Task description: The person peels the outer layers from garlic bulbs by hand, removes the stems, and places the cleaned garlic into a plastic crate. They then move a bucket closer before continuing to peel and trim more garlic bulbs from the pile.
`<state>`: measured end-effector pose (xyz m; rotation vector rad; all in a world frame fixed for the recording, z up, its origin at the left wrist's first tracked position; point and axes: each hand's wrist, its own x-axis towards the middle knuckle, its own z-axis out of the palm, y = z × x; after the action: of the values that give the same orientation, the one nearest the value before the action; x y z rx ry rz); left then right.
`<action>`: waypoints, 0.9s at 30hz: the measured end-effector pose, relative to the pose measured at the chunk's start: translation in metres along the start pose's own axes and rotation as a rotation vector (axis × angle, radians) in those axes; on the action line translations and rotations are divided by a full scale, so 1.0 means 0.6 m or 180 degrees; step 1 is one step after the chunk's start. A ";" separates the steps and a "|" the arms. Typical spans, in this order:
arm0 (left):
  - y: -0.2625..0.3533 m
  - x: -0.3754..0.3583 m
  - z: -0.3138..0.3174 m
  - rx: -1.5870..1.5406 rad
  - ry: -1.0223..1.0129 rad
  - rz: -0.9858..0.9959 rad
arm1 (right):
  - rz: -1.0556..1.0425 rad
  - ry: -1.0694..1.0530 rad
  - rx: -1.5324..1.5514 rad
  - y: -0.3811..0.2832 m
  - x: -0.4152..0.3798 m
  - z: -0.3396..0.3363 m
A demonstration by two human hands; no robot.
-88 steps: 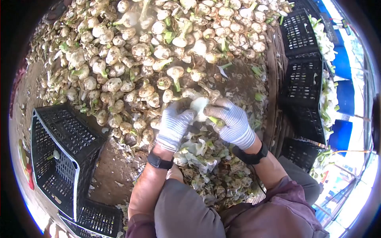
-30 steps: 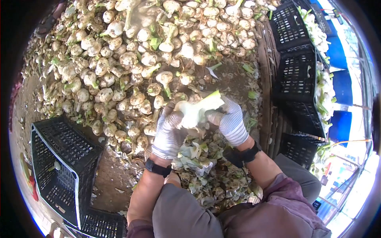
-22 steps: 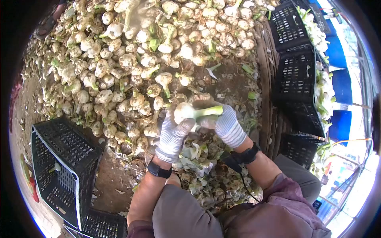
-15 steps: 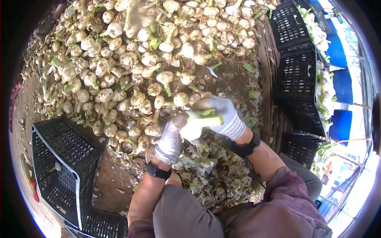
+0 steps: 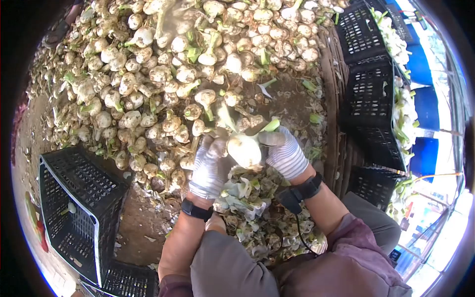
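A pale, rounded bulb (image 5: 244,150) with a stem pointing up hangs between my gloved hands. My left hand (image 5: 208,161) is at the bulb's left side, its fingers bent inward; whether they touch the bulb is hard to tell. My right hand (image 5: 286,154) is closed just right of the bulb, by a green stem piece (image 5: 271,125) and a dark, narrow shape; what its fingers grip is too unclear to name. Peeled leaves and skins (image 5: 247,198) lie heaped below both hands.
A large heap of unpeeled bulbs (image 5: 127,83) spreads ahead and left. An empty black crate (image 5: 84,185) lies tipped at the left. Black crates (image 5: 368,96) holding pale bulbs stand along the right, beside wooden boards (image 5: 332,94).
The bulb has turned from stem-right to stem-up. My left hand has moved slightly left and my right hand slightly right and down, so they are farther apart.
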<state>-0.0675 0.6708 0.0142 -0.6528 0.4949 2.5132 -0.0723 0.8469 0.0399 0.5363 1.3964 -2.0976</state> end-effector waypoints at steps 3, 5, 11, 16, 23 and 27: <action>0.013 0.010 -0.014 0.0624 -0.0078 0.0741 | -0.0025 0.0000 0.1198 0.024 -0.001 -0.009; 0.024 0.001 -0.005 0.0620 0.0205 0.0826 | -0.0002 0.0193 0.1514 0.030 0.010 -0.030; 0.047 -0.020 0.042 0.0643 -0.0842 0.0850 | -0.0280 0.0615 0.1014 0.060 0.034 -0.069; 0.062 -0.068 -0.026 0.1635 -0.1574 -0.0029 | 0.0039 0.0979 0.1940 0.023 0.028 -0.065; 0.051 -0.077 -0.053 0.2501 -0.0121 -0.0453 | 0.0114 0.1183 0.2237 0.014 0.016 -0.073; 0.002 -0.046 0.004 0.4917 -0.0349 0.0847 | 0.0224 0.1243 0.2092 0.027 0.000 -0.047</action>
<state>-0.0477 0.6606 0.0310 0.1903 2.1505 1.5513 -0.0613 0.8683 0.0179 1.2888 0.8118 -2.4638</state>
